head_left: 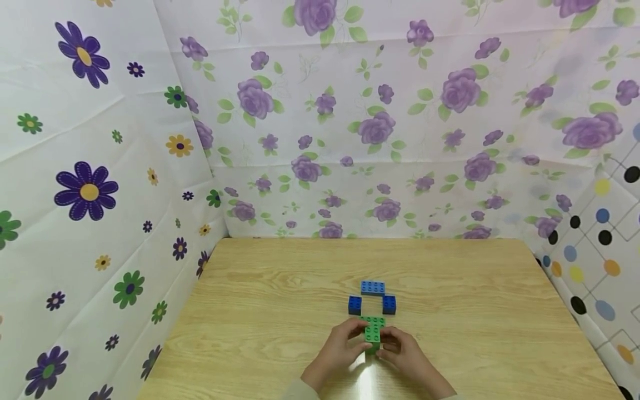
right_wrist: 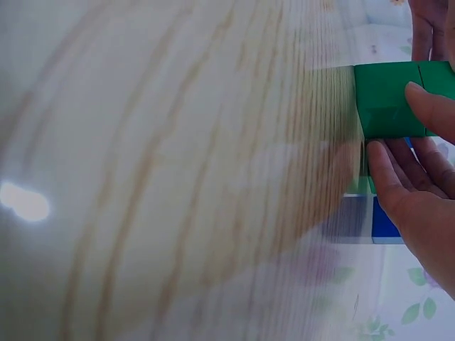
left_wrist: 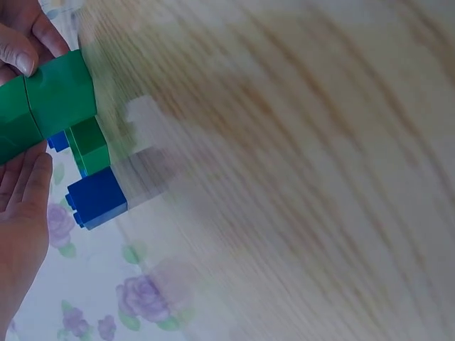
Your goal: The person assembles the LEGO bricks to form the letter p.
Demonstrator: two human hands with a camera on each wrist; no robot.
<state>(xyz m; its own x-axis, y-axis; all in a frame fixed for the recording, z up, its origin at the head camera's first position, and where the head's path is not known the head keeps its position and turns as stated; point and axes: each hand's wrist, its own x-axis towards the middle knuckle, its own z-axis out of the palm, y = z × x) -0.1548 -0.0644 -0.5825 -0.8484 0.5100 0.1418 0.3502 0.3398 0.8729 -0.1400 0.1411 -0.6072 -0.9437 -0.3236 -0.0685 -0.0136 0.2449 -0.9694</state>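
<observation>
Both hands are at a group of green toy building bricks on the near side of the table. The left hand (head_left: pixel 339 345) holds the left side of the front green bricks (head_left: pixel 372 333), and the right hand (head_left: pixel 406 355) holds their right side. A seam runs between two stacked green bricks (left_wrist: pixel 60 96) in the left wrist view; the thumb (right_wrist: pixel 430 110) lies over the same stack in the right wrist view. Just beyond, another green brick (head_left: pixel 380 320) lies crosswise, partly hidden by the front ones. Whether the two are joined, I cannot tell.
Behind the green bricks stand two dark blue square bricks, one left (head_left: pixel 355 305) and one right (head_left: pixel 389 305). A lighter blue long brick (head_left: pixel 373 287) lies farther back, between them. Flowered cloth (head_left: pixel 350 189) hangs at the back of the wooden table (head_left: pixel 260 311), with patterned cloth on both sides.
</observation>
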